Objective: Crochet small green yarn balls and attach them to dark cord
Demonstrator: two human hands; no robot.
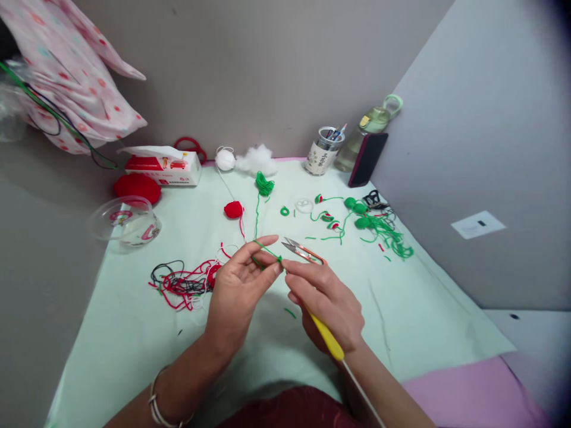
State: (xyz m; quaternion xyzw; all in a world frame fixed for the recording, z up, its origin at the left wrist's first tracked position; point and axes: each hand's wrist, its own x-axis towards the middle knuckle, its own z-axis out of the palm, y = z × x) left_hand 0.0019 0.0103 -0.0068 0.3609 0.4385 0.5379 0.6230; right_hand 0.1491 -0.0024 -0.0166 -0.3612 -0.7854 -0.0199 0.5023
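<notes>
My left hand (241,285) pinches a small green crochet piece (279,260) between thumb and fingers, with green yarn (266,248) running over its index finger. In my right hand (330,297) is a crochet hook with a yellow handle (328,336). Its tip is at the green piece, mostly hidden by my fingers. A thin pale line trails from the handle's lower end. The green strand leads back to a green yarn bundle (264,185). Just beyond my right fingers lie thread snips (306,250) with orange handles, blades apart.
Tangled red, black and white yarn (187,285) lies left, near a clear plastic tub (147,229) and a tissue box (187,169). A red yarn ball (233,210) and stuffing (257,160) sit behind. Small green pieces (362,222), a pen jar (320,156) and a phone (368,159) are right.
</notes>
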